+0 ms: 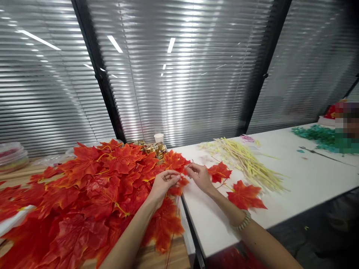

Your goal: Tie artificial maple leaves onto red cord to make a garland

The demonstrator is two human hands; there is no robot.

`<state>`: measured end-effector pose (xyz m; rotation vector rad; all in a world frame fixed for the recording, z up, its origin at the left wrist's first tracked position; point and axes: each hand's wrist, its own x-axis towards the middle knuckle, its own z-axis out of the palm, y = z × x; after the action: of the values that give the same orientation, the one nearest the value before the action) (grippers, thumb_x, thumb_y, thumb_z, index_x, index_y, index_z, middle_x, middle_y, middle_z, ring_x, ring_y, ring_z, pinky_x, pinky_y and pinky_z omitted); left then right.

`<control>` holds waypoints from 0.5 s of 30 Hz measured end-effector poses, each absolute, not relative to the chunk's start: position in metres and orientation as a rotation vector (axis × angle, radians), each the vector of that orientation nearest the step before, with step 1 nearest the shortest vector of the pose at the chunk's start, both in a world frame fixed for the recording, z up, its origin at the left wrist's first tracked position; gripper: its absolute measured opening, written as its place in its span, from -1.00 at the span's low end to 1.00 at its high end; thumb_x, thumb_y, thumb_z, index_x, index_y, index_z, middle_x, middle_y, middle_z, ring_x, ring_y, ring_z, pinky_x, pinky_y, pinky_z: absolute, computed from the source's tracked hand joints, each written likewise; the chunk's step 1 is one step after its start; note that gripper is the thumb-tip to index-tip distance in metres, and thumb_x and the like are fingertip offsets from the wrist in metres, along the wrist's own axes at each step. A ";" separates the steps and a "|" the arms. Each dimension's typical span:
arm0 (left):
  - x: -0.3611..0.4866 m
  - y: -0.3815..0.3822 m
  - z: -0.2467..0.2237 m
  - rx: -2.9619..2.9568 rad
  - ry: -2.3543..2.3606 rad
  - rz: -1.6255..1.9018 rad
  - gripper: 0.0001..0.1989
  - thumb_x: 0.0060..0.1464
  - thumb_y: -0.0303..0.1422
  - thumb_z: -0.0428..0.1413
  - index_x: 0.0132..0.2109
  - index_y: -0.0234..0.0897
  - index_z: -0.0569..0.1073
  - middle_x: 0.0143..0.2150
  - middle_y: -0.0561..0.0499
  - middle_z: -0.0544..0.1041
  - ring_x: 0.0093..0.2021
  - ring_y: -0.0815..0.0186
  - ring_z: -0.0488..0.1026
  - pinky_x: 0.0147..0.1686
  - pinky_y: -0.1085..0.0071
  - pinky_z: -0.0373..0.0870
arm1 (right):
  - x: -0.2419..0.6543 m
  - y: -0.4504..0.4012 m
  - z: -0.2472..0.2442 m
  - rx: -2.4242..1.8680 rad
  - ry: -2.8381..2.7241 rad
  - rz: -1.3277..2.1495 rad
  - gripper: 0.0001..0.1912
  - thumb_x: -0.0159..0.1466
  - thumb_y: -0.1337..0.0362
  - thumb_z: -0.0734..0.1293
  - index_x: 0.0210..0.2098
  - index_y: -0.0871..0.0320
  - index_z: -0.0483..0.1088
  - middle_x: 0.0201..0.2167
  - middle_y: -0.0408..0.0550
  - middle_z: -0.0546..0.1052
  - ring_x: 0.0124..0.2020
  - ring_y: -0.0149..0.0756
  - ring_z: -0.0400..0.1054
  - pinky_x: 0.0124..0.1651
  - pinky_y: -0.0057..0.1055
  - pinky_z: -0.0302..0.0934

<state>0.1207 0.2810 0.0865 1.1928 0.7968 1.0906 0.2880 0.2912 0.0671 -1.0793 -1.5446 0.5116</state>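
Note:
My left hand (167, 182) is closed, with thumb and fingertips pinched together at the edge of a heap of red-orange artificial maple leaves (81, 198). A thin reddish cord (173, 235) hangs below its fingers. Close by, my right hand (200, 177) pinches a fine strand of this cord, a short bit poking up above the fingertips. Behind and beside my right wrist, one maple leaf (219, 172) and another maple leaf (246, 195) lie on the white table, with thin cord running near them. My fingers partly hide what lies between them.
Pale yellow strips (249, 160) lie bundled on the white table (303, 179). Behind the leaves are a paper cup (159, 138) and gold wrappers (156, 149). Plastic tubs (12, 157) stand far left. Green material (314, 134) lies far right, near a partly visible person. A gap separates the tables.

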 end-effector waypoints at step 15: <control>0.119 0.286 0.086 1.271 0.861 1.176 -0.78 -0.24 -0.34 0.29 -0.42 -0.36 0.46 -0.50 0.06 0.49 -0.47 0.45 0.37 -0.44 0.56 0.30 | 0.276 0.280 0.068 -0.759 -1.674 1.380 -0.73 0.08 0.14 0.36 -0.52 0.26 0.36 -0.61 -0.15 0.37 -0.56 -0.47 0.21 -0.44 -0.49 0.08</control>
<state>0.1186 0.2856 0.0860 1.2710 0.8612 1.1761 0.2761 0.2799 0.0684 -0.7593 -1.6738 1.3803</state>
